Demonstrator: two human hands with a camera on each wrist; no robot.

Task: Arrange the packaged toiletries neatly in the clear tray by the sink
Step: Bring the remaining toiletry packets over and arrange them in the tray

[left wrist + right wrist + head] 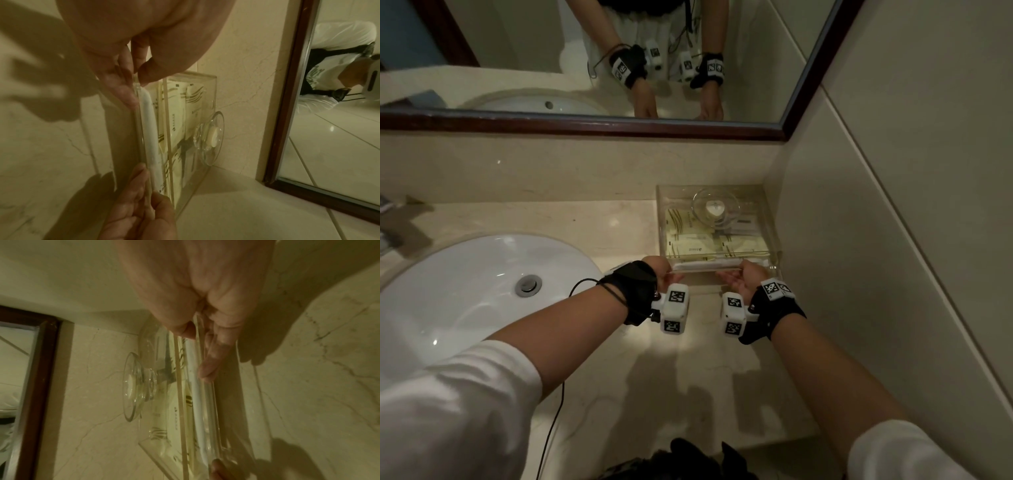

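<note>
The clear tray stands in the counter's corner, right of the sink. Several cream packets lie flat inside it, and a long white packet lies along the front wall. My left hand pinches the front wall near its left end, thumb inside and fingers outside. My right hand pinches the same wall near its right end; in the right wrist view, its fingers press the outer face. The long white packet sits just behind the wall, touching neither hand.
A glass dish holding a white soap sits at the tray's back. The white sink lies to the left, the mirror above, and a wall close on the right. A black cable hangs off my left wrist.
</note>
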